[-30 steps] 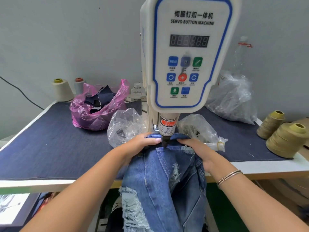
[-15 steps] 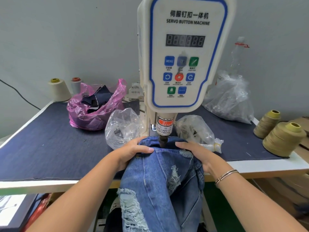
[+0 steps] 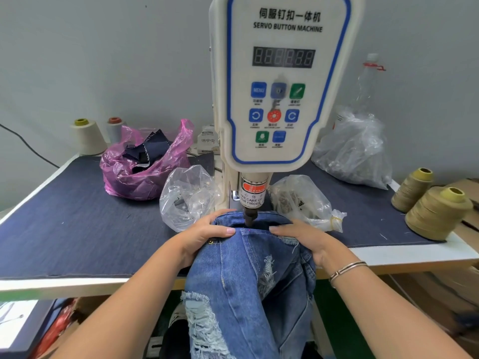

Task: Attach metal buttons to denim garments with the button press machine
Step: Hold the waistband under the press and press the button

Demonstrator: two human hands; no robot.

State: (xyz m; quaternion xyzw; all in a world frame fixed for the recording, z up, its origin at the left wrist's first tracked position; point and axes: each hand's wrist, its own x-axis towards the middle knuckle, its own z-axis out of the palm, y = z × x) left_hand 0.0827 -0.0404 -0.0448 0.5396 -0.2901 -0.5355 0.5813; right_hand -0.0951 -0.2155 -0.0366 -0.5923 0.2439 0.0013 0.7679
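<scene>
Grey wall behind; table (image 3: 77, 229) covered in dark denim. Press (image 3: 280, 99) upright at centre, plunger (image 3: 250, 216) down on jeans (image 3: 248, 275) waistband. Jeans drape over table's front edge. Left hand (image 3: 204, 237) and right hand (image 3: 308, 242) lie on waistband either side of plunger, fingers curled over cloth, holding it. Clear bags (image 3: 189, 195) flank press; pink bag (image 3: 145, 167) behind left; thread cones (image 3: 435, 213) right.

Denim-covered table (image 3: 64, 229) with bags (image 3: 145, 172), spools (image 3: 435, 213)
</scene>
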